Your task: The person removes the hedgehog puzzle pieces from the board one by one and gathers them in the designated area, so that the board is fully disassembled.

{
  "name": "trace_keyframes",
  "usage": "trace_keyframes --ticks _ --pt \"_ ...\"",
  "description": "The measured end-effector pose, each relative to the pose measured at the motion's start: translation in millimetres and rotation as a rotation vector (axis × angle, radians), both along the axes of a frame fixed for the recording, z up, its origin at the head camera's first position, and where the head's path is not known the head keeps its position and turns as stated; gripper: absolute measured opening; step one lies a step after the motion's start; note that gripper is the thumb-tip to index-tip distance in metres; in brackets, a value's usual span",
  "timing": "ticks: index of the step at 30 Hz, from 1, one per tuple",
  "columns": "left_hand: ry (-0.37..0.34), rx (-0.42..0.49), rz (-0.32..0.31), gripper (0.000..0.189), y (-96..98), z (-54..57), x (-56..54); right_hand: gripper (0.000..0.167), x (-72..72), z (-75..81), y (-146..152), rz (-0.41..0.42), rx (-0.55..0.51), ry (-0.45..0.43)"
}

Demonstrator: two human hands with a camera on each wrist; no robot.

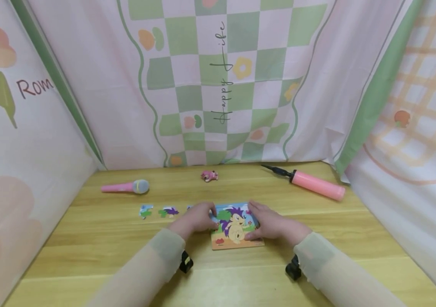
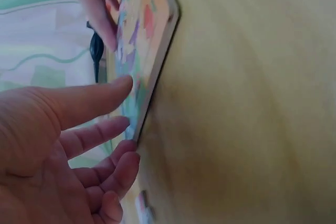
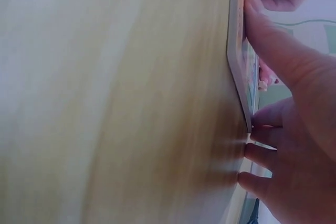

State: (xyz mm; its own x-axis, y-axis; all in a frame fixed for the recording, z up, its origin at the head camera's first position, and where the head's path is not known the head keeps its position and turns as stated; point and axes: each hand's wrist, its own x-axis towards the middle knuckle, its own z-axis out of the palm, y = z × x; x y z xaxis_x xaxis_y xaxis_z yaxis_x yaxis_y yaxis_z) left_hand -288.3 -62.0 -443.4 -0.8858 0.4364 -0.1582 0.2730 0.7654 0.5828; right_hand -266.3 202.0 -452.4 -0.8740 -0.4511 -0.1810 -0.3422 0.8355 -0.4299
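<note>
A flat jigsaw puzzle (image 1: 233, 234) with a purple-haired hedgehog picture lies on the wooden table in front of me, its picture facing up. At its left edge is my left hand (image 1: 199, 216); the thumb and index tips touch the rim, the other fingers loosely bent. My right hand (image 1: 269, 221) holds the right side of the puzzle, thumb on the picture and fingers against the far right edge. In the right wrist view, the puzzle's pale side (image 3: 239, 85) shows below the right thumb. Part of the picture is hidden by both hands.
Loose puzzle pieces (image 1: 170, 211) lie left of my left hand, with another piece (image 1: 146, 211) farther left. Behind them is a pink toy microphone (image 1: 123, 187). A small pink figure (image 1: 209, 175) sits at the back, and a pink hand pump (image 1: 315, 184) lies back right.
</note>
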Motion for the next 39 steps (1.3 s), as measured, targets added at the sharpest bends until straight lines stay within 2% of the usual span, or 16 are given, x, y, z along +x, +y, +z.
trace_keyframes --ticks 6,9,13,15,20,28,39 --pt "-0.029 0.001 0.027 0.023 4.2 -5.2 0.0 0.107 4.1 3.7 -4.8 -0.012 0.016 0.02" --pt "-0.02 0.001 0.02 0.024 4.6 -6.3 -0.9 0.098 15.4 10.1 -12.6 0.068 0.004 0.041" --pt "-0.015 -0.002 0.012 0.024 4.8 -6.6 -2.2 0.086 34.2 14.5 -25.3 0.247 0.022 0.059" --pt "-0.019 -0.003 0.013 0.023 4.6 -6.3 -2.6 0.083 41.0 14.1 -29.9 0.282 0.036 0.048" --pt "-0.018 -0.004 0.015 0.022 3.5 -6.2 -3.3 0.084 49.1 9.4 -34.2 0.287 0.08 0.033" --pt "-0.032 0.026 0.029 0.023 2.6 -5.9 -2.0 0.083 49.1 8.0 -35.4 0.301 0.078 0.037" --pt "-0.042 0.039 0.003 0.026 1.2 -8.5 -4.6 0.081 50.0 9.2 -36.0 0.297 0.08 0.033"
